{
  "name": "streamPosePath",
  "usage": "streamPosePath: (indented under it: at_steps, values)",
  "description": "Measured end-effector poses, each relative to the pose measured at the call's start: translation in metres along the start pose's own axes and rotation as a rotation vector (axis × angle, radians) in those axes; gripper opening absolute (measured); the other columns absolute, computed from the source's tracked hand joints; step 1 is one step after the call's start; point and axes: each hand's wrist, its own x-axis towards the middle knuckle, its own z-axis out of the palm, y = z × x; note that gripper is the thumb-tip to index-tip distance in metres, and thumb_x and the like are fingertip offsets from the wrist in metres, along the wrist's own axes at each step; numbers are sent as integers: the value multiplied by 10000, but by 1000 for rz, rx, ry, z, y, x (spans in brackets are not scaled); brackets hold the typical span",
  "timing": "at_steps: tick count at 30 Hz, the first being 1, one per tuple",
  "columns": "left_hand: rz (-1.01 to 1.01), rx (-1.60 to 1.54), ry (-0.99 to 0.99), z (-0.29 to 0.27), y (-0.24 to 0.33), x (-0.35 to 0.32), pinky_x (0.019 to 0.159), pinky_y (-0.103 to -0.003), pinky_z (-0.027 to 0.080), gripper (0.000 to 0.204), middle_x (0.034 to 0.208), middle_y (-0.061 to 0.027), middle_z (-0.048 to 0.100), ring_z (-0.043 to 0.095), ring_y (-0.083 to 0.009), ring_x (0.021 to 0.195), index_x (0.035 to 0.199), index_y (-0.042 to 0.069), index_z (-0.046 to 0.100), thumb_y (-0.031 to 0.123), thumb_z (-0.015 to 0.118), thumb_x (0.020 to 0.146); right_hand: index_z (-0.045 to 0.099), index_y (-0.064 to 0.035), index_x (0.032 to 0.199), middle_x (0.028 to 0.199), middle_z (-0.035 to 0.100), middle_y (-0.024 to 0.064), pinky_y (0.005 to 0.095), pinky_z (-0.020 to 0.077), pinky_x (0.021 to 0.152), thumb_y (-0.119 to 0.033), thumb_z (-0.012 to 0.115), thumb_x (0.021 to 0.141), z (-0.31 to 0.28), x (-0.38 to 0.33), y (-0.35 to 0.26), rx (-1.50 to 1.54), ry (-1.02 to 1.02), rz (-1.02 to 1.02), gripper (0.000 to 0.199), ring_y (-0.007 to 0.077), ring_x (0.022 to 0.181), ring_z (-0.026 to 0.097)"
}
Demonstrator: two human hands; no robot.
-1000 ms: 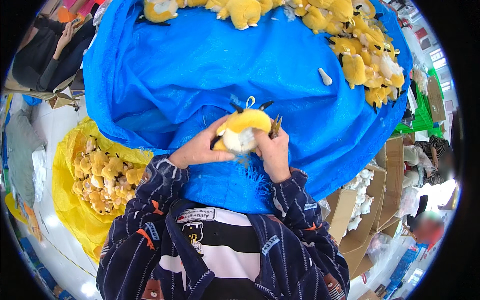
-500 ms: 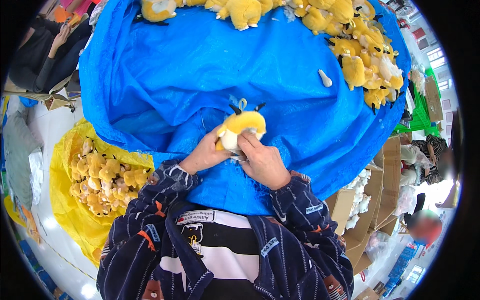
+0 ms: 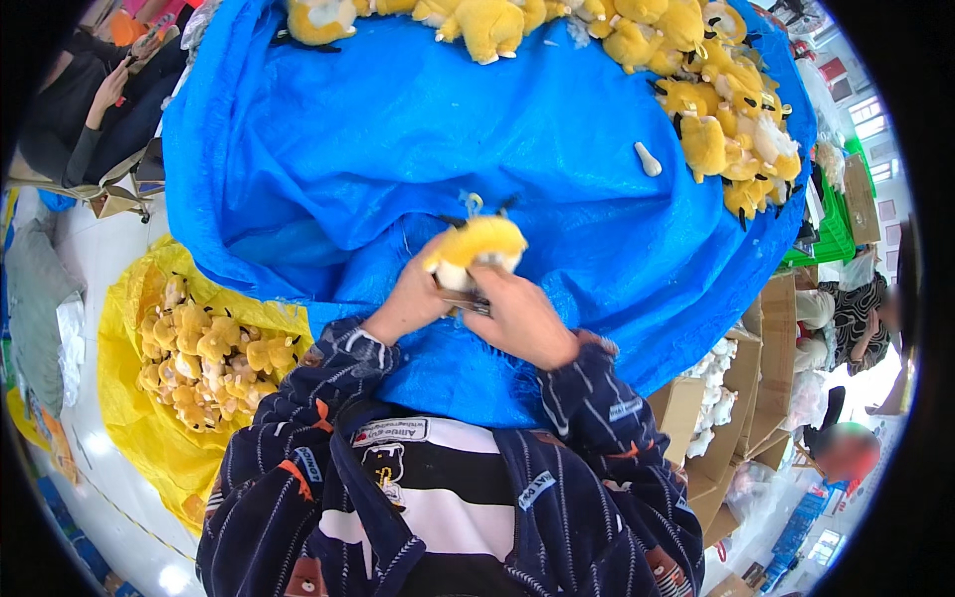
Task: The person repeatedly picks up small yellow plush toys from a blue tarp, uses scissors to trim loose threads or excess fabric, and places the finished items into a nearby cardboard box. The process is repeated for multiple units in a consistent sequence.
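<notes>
While the blue sheet (image 3: 418, 149) spreads wide over the table, the packaging sits off to the sides: a yellow bag (image 3: 134, 418) lies open at the person's left, stuffed with small yellow toys too many to count, and a stack of brown cardboard boxes (image 3: 741, 398) stands at the right edge, at least three of them, open-topped with pale stuffing showing inside. Green crates (image 3: 831, 234) show just beyond those. A rectangular white label with a dark border sits on the striped shirt (image 3: 438, 497), low at the chest. Along the far and right rim of the sheet runs a heap of yellow plush toys (image 3: 716, 109), well over a dozen, and one small white piece (image 3: 648, 159) lies alone on the blue. One plush toy (image 3: 477, 247) is in hand, right in the middle of the sheet's near edge, just in front of the person's chest. The left hand (image 3: 408, 303) comes up from below with fingers curled shut around the toy's underside; the right hand (image 3: 522, 318) lies knuckles-up, fingers bent and pressed closed against the toy's lower front, the two hands touching. Both sleeves are dark with thin stripes, elbows out.
</notes>
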Motion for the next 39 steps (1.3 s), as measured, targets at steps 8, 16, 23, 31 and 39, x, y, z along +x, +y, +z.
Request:
streamPosePath:
  at_steps: [8,16,23,31,39]
  values:
    - [-214,-589,-132,-22,44,25,961,-331,421,489,1234,-93,536,524,-197,1136,1289,22,428,70,590,830,477,9,1254,943,602,64,196,439,587,-137,667,833,-28,2,8,606,433,355,485,55,710,535]
    - [-121,-134,252,-4,27,20,772,-282,480,263,1012,-68,638,614,-153,886,1077,4,574,30,568,815,577,10,1004,820,632,98,253,482,630,-141,678,756,3,18,-9,433,306,154,307,108,712,602]
    - [-372,-634,-129,-17,53,28,923,-304,441,552,1204,-107,553,552,-201,1099,1295,16,429,69,646,791,564,24,959,859,631,51,225,473,645,-81,638,770,-1,13,5,797,406,280,229,66,751,577]
    - [-210,-365,-105,-6,36,18,967,-331,406,653,1252,-98,495,495,-189,1151,1351,13,334,79,674,797,547,-6,1048,849,608,43,211,404,480,-191,619,833,-18,16,15,1079,356,362,293,70,595,533]
    - [125,231,-11,17,34,22,904,-351,434,549,1151,-139,550,553,-274,1065,1259,35,433,118,670,771,561,-14,996,908,637,140,333,490,709,-100,689,712,-15,19,14,380,582,272,323,244,849,641]
